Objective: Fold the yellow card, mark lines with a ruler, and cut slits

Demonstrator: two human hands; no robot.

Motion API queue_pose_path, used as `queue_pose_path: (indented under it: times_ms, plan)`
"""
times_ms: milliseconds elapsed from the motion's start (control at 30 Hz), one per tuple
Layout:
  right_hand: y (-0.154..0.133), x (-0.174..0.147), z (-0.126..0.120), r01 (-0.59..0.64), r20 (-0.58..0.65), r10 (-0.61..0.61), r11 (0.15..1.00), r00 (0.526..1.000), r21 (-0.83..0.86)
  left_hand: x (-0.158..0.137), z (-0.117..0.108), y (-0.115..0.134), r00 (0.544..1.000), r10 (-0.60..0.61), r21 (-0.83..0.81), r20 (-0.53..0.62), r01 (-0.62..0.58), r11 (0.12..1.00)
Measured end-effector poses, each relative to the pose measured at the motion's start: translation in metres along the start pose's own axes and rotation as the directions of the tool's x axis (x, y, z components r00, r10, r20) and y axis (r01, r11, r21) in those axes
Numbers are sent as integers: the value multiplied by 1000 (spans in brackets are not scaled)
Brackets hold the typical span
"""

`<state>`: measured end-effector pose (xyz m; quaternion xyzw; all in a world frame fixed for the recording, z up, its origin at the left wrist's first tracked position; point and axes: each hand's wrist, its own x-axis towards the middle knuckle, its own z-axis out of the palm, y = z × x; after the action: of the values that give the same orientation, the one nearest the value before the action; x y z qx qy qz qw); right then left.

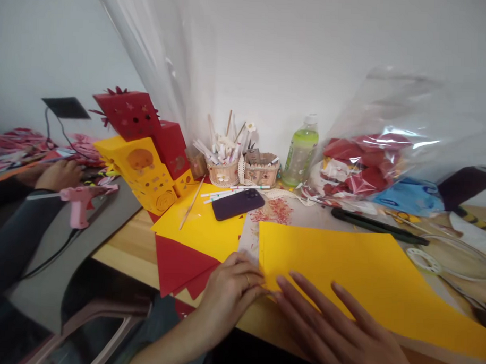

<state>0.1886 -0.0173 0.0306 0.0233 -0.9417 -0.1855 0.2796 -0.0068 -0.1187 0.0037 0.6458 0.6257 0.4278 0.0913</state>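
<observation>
A large yellow paper sheet (355, 271) lies on the wooden table (133, 242) in front of me. My left hand (229, 293) grips its near left corner between fingers and thumb. My right hand (333, 326) lies flat on the sheet's near edge with fingers spread. More yellow paper (203, 226) and red paper (176, 264) lie to the left.
A dark phone (237, 204), markers, two small baskets of pens (243, 171), a green bottle (301, 150) and red and yellow paper lanterns (148, 147) stand behind. A plastic bag of red items (371, 165) sits right. Another person's hand (60, 174) and a pink glue gun (81, 200) are at left.
</observation>
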Motion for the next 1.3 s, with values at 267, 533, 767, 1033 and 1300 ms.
queue_pose_path:
  times_ms: [267,533,767,1033,1300]
  plan:
    - [17,22,30,-153,48,152,988,987,19,-7,-1,-7,990,139,81,-10,-137,987]
    - [30,33,41,26,140,-31,999,990,39,-5,7,-9,954,235,308,-187,-170,936]
    - [36,37,58,-4,201,-17,995,979,101,-2,9,-15,918,321,395,-233,-212,894]
    - [41,42,64,-46,217,4,981,976,187,2,8,-15,930,280,419,-240,-161,894]
    - [40,35,72,-43,204,-1,976,979,214,1,7,-22,936,338,550,-97,-233,802]
